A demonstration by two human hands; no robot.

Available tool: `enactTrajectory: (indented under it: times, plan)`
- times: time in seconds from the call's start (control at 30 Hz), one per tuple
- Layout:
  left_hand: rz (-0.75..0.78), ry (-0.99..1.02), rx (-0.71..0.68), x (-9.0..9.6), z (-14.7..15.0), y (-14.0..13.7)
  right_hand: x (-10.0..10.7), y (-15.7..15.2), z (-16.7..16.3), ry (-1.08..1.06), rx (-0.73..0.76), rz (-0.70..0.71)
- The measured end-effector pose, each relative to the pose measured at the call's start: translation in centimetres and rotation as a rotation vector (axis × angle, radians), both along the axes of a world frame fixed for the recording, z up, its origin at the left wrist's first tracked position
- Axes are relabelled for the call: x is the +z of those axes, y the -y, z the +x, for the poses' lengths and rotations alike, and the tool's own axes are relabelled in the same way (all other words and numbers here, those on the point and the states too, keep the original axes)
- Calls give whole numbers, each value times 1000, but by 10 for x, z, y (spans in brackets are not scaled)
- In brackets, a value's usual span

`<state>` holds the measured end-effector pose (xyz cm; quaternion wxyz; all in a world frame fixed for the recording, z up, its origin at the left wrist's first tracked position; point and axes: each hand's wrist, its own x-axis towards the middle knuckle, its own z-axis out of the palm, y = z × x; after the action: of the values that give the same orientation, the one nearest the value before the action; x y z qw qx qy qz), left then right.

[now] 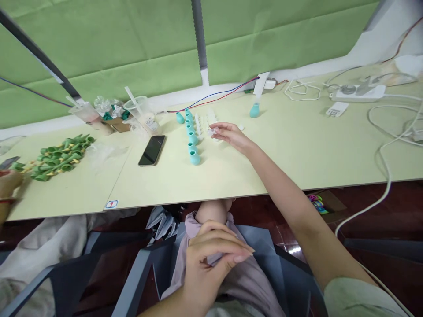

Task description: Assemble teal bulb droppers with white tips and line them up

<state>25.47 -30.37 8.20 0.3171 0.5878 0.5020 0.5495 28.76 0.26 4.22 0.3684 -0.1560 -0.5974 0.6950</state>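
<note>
My right hand [233, 135] reaches over the table, its fingertips closed on a small whitish piece [212, 131] whose kind I cannot make out. Just beyond it are rows of small white parts [198, 125]. Left of these stands a line of small teal bulb-shaped pieces [192, 137] with open tops, and one more teal bulb [180, 117] sits beside the line's far end. My left hand [209, 259] is above my lap, thumb and fingertips pressed together; whether anything is between them is hidden.
A phone [152, 150] lies left of the teal line, with drink cups [145, 116] behind it. Another teal bulb [254, 110] stands near the back. A power strip [358, 93] and white cables are at right. A co-worker's hand [9, 184] is beside green pieces [62, 154].
</note>
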Motion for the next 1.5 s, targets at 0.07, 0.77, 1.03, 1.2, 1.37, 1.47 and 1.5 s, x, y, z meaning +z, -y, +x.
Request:
enactTrajectory:
  times: [0.07, 0.77, 1.03, 1.2, 1.37, 1.47, 1.5]
  plan:
    - [11, -18, 6, -1, 1, 2, 0, 0, -1, 3, -3, -5]
    - [429, -1049, 213, -9, -139, -252, 7, -5, -18, 16, -331, 163]
    - [279, -622, 287, -5, -170, -244, -19, -40, 23, 870, -957, 726]
    - [219, -508, 236, -12, -171, -246, -27, -49, 19, 689, -839, 573]
    - [206, -444, 213, -13, -157, -240, 3, -21, 1, 85, -635, 221]
    - [212, -415, 152, -9, -145, -233, 16, 0, -6, -2, -532, 162]
    - [213, -407, 137, -8, -141, -231, 18, 5, -8, -7, -517, 166]
